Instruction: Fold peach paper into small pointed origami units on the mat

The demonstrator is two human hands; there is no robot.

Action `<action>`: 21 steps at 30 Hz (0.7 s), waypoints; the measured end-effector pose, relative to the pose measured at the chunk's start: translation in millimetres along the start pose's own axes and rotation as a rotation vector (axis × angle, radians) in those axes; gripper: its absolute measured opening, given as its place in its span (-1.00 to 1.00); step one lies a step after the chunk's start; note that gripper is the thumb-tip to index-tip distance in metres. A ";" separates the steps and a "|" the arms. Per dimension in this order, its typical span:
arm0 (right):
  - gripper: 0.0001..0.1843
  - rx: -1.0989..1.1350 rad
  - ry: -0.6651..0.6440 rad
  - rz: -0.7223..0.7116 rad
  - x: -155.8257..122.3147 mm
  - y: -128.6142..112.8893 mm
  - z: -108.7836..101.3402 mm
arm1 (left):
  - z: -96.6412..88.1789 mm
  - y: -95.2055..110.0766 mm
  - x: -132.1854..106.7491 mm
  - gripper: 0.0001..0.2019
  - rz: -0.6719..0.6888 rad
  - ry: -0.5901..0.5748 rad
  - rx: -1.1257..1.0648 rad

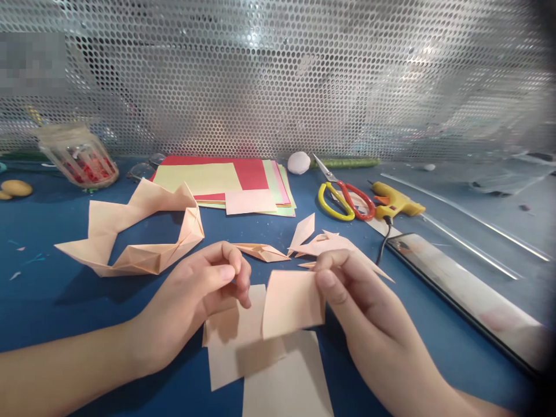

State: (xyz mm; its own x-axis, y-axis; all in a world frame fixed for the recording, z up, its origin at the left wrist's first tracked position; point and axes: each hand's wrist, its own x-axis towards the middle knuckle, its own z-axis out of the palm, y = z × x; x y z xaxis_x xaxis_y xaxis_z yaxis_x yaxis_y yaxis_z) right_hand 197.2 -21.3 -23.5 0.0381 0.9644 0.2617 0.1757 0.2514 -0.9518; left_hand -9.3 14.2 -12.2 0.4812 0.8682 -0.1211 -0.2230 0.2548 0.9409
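A long folded chain of peach paper units (130, 237) already lies on the blue table (52, 289) (several loose points beside it). The right hand (360, 301) pinches a small peach paper square (291, 304), unfolded; the left hand (195, 301) curls closed on its edge.

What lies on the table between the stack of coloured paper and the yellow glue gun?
In the head view, the scissors with yellow and red handles lie between the coloured paper stack and the glue gun, on the blue table.
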 end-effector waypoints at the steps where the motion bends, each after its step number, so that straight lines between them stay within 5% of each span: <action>1: -0.72 -0.020 -0.031 -0.004 -1.3 -0.8 0.8 | 0.6 1.4 0.0 -0.90 0.000 -0.014 -0.030; 11: -0.83 -0.177 -0.210 -0.100 -10.4 -1.4 -0.9 | 4.6 0.6 0.0 -0.76 0.031 -0.233 -0.161; 18: -0.49 -0.049 -0.151 -0.139 -11.9 -1.4 -3.2 | 4.0 -10.8 -5.6 -0.76 0.066 -0.301 -0.128; 21: -0.68 0.000 -0.182 -0.080 -4.7 -6.1 -4.2 | 7.5 -8.7 -6.3 -0.74 0.037 -0.293 -0.107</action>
State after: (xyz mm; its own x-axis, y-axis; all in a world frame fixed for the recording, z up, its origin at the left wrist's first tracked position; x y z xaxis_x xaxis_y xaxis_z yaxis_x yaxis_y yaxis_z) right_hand 200.1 -27.7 -18.2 -0.1542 0.9402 0.3038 0.1708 0.3282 -0.9290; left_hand -4.1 3.3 -17.3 0.6915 0.7220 0.0234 -0.3254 0.2824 0.9024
